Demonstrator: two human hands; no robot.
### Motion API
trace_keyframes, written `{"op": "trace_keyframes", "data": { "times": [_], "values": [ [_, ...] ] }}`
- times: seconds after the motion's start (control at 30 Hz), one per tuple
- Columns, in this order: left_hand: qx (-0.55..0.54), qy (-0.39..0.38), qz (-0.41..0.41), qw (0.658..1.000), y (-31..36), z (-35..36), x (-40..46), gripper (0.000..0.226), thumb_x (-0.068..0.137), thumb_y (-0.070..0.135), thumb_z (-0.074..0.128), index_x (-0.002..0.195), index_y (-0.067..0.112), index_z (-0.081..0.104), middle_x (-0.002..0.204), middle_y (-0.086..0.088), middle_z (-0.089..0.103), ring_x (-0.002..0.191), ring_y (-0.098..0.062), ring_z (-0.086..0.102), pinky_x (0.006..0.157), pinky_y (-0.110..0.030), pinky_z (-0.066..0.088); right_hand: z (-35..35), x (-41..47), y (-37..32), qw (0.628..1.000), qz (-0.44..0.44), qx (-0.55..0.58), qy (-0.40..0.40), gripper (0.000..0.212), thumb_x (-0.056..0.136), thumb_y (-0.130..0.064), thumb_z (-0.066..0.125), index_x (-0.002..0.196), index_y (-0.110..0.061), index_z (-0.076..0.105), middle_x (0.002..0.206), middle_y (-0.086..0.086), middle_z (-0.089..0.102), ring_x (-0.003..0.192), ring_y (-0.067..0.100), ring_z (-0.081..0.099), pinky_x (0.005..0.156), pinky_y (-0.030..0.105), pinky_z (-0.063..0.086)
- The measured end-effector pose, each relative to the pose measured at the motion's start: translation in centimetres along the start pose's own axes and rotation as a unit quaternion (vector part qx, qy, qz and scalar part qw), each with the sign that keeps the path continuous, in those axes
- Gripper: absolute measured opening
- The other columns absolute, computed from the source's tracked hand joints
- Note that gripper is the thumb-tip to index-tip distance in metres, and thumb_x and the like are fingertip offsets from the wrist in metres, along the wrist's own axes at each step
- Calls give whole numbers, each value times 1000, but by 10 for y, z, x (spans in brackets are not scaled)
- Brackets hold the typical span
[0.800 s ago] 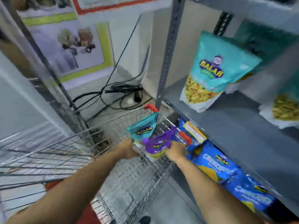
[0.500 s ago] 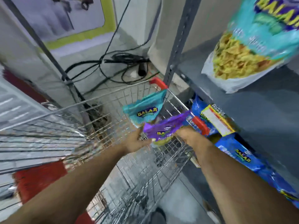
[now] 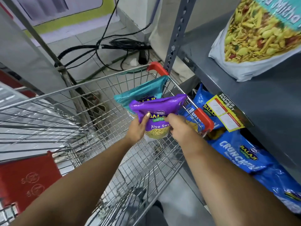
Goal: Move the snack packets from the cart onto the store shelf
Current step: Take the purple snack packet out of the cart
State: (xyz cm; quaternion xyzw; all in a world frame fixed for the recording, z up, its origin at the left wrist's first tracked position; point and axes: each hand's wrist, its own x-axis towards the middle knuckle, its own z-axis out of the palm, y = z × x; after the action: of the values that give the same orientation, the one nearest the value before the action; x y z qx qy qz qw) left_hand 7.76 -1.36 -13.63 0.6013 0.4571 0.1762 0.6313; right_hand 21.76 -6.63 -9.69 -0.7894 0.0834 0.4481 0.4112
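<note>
A purple Balaji Aloo Sev packet (image 3: pixel 157 110) is held upright over the wire cart (image 3: pixel 101 111). My left hand (image 3: pixel 138 128) grips its left side, thumb on the front. My right hand (image 3: pixel 178 126) pinches its right side. Directly behind it stands a teal Balaji packet (image 3: pixel 143 92), leaning toward the cart's far right corner; whether a hand also holds it I cannot tell. The grey metal store shelf (image 3: pixel 254 101) runs along the right, with a large teal mixture packet (image 3: pixel 259 38) standing on it.
Blue Crunchex packets (image 3: pixel 241 154) fill the shelf level below, beside a yellow price tag (image 3: pixel 223 111). Red corner guards (image 3: pixel 204 119) cap the cart rim. The cart's red child-seat flap (image 3: pixel 27 178) is at the lower left. Black cables (image 3: pixel 114 48) lie on the tiled floor beyond.
My view has tilted down and closer to the cart. The purple packet has turned upright, front facing me, and both hands have shifted to grip its two sides.
</note>
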Motion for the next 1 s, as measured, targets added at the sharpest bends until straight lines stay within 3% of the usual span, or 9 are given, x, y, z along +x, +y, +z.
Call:
{"op": "trace_keyframes", "data": {
  "times": [0.07, 0.17, 0.3, 0.4, 0.47, 0.63, 0.77, 0.93, 1.0],
  "values": [
    [2, 3, 6, 1000, 9, -11, -1, 23, 98, 39, 45, 98, 28, 65, 97, 6, 73, 87, -1, 70, 89, -31, 54, -6, -6, 1, 997, -44, -48, -41, 18, 87, -11, 70, 78, -15, 55, 77, 0, 65, 62, 11, 58, 50, 21, 39],
    [-5, 1, 6, 1000, 35, -32, -7, 29, 98, 40, 44, 106, 21, 65, 107, -7, 73, 97, -18, 71, 93, -37, 54, -14, -18, -1, 977, -140, -63, -147, 21, 88, -26, 72, 105, -25, 60, 105, -3, 73, 88, 11, 69, 66, 23, 48],
    [23, -45, 25, 998, 98, -62, -21, 32, 96, 46, 45, 101, 22, 67, 106, -4, 75, 94, -17, 72, 90, -34, 55, -33, -55, -14, 947, -233, -5, -219, 22, 84, -36, 74, 105, -34, 68, 99, -16, 78, 91, -1, 74, 77, 16, 55],
    [69, -93, 37, 993, 153, -76, -42, 46, 89, 59, 48, 97, 19, 71, 95, 0, 78, 85, -14, 74, 75, -28, 56, -52, -99, -29, 935, -295, 21, -196, 27, 68, -54, 75, 93, -43, 75, 98, -17, 78, 99, 5, 72, 93, 30, 56],
    [77, -120, 46, 989, 186, -76, -59, 54, 83, 64, 50, 99, 17, 70, 96, -2, 78, 86, -20, 75, 74, -32, 58, -67, -124, -35, 932, -313, 36, -178, 31, 67, -57, 72, 91, -38, 76, 97, -16, 78, 103, 9, 71, 100, 36, 53],
    [88, -161, 115, 976, 253, -44, -95, 57, 80, 63, 51, 104, 14, 68, 101, -4, 77, 96, -25, 72, 89, -47, 56, -122, -181, -42, 911, -370, 114, -144, 18, 78, -45, 71, 92, -38, 78, 99, -13, 79, 91, 3, 72, 80, 20, 57],
    [167, -202, 195, 945, 292, 20, -119, 65, 85, 68, 44, 103, 10, 67, 101, -9, 76, 98, -27, 71, 90, -49, 54, -199, -212, -32, 898, -399, 165, -88, 43, 73, -52, 73, 105, -25, 75, 115, 1, 76, 111, 18, 70, 94, 33, 57],
    [186, -305, 263, 896, 324, 144, -163, 62, 87, 65, 42, 94, 9, 67, 93, -8, 76, 85, -23, 68, 87, -43, 53, -320, -238, 5, 879, -429, 201, 59, 22, 85, -29, 66, 103, -18, 72, 107, -1, 76, 98, 16, 68, 92, 35, 57],
    [215, -314, 297, 876, 334, 199, -186, 61, 90, 61, 40, 86, 6, 65, 84, -15, 72, 73, -23, 60, 79, -41, 51, -370, -247, 23, 877, -427, 182, 125, 12, 94, -19, 61, 102, -21, 70, 97, -13, 77, 89, 4, 69, 83, 28, 57]
  ]
}}
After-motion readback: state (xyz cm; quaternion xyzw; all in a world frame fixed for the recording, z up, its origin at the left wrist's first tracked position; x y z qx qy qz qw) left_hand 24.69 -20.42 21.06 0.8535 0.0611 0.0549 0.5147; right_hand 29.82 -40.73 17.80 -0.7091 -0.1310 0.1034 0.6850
